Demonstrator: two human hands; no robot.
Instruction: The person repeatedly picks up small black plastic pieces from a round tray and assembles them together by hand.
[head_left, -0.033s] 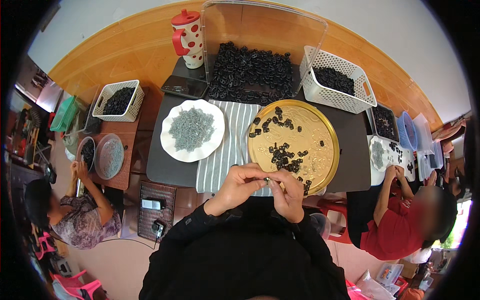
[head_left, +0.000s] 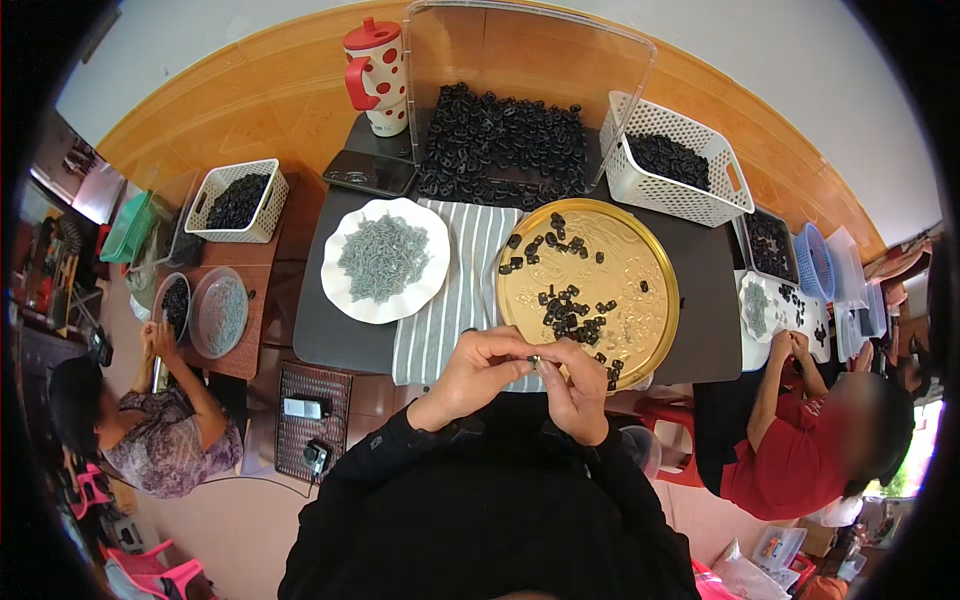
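Observation:
My left hand (head_left: 474,378) and my right hand (head_left: 577,391) meet at the table's near edge, both closed in a pinch. A tiny dark piece with a shiny metallic spot (head_left: 535,360) shows between their fingertips; most of it is hidden. Just beyond my right hand lies a round gold tray (head_left: 625,255) with small black plastic parts (head_left: 570,318) scattered on it. Left of the tray, a grey-and-white striped cloth (head_left: 455,290) covers part of the table. A white scalloped plate (head_left: 340,290) beside it holds a heap of small grey metal-looking pieces (head_left: 383,258).
Behind the tray, a clear bin (head_left: 530,50) holds many black parts. A white basket (head_left: 690,197) stands to its right; a phone (head_left: 370,174) and a red-dotted tumbler (head_left: 385,85) are at left. People sit working at side tables, left (head_left: 165,430) and right (head_left: 800,450).

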